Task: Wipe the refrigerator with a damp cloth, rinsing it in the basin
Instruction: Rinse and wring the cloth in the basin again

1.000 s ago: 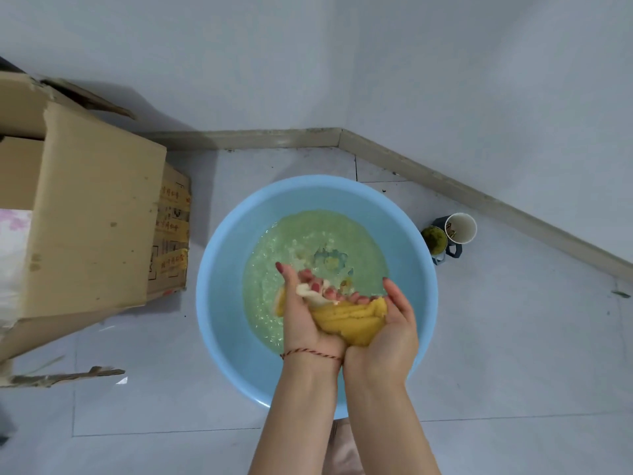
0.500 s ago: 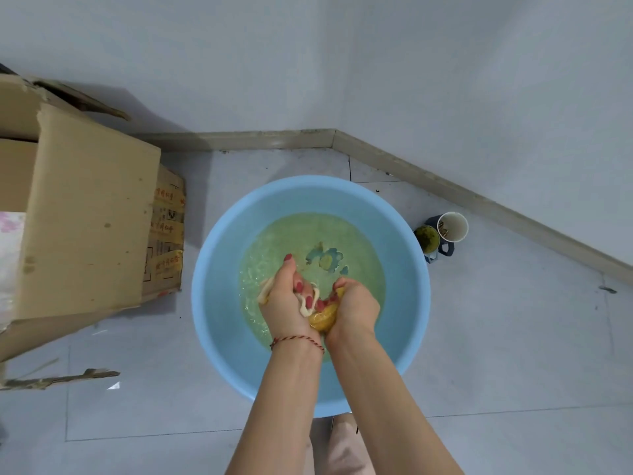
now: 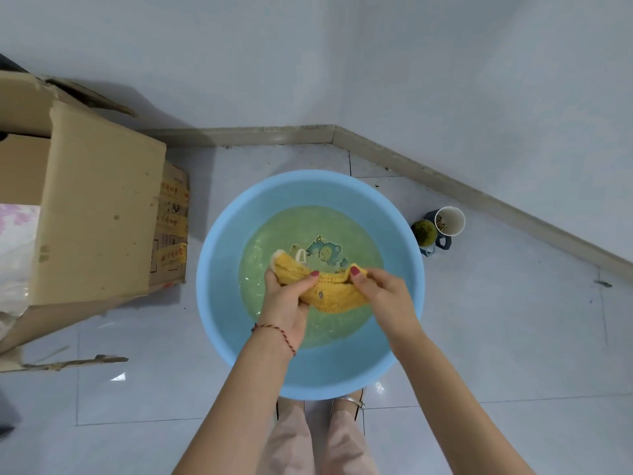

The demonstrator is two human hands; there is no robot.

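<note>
A yellow knitted cloth [image 3: 330, 291] with a white edge is stretched between both hands over the water. My left hand [image 3: 286, 296] grips its left end, thumb over the top. My right hand [image 3: 383, 293] pinches its right end between thumb and fingers. Below them stands a light blue basin [image 3: 219, 286] on the tiled floor, holding greenish water with a printed picture on its bottom. The refrigerator is out of view.
A large open cardboard box [image 3: 99, 217] stands left of the basin. A dark mug [image 3: 426, 236] and a white cup [image 3: 449, 221] sit on the floor to the right, near the skirting board. My feet [image 3: 346, 404] show just below the basin's rim.
Both hands had the cloth bunched tight together in the water. They have now drawn apart and pulled the cloth out lengthwise above the surface.
</note>
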